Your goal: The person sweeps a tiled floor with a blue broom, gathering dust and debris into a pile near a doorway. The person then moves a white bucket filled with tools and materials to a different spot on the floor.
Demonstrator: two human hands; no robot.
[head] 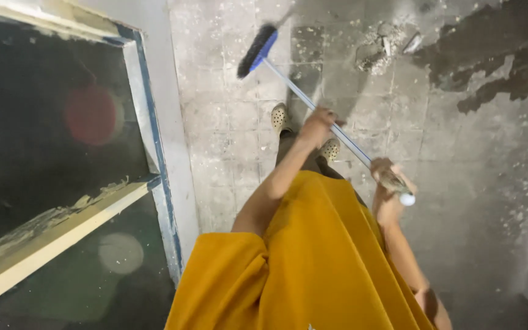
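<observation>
Observed from above: a person in a yellow garment [313, 263] stands on a grey tiled floor [459, 183], holding a broom with both hands.

Left hand [316, 125]: fingers closed around the broom handle [304, 98] about midway along its length. The arm reaches forward and down from the body.

Right hand [389, 174]: fingers wrapped around the upper part of the handle, just below its white rounded end cap [407, 199]. The hand is blurred, so individual finger positions cannot be told apart.

Broom: the handle is pale with a blue tint and runs diagonally from the lower right up to the upper left. The broom head [256, 50] is blue with dark bristles and sits at the far end, over the tiles ahead of the feet. Whether the bristles touch the floor cannot be told.

Feet: two pale perforated clogs [280, 117] are visible beneath the left hand, one on each side of the handle line.

Surroundings: a heap of dust and rubble [383, 49] lies on the tiles to the right of the broom head, well apart from it. A dark wet-looking stain [490, 67] spreads across the upper right of the floor. White specks are scattered over the tiles. To the left stands a large window frame [154, 146] with blue-edged, paint-worn bars and dark glass.
</observation>
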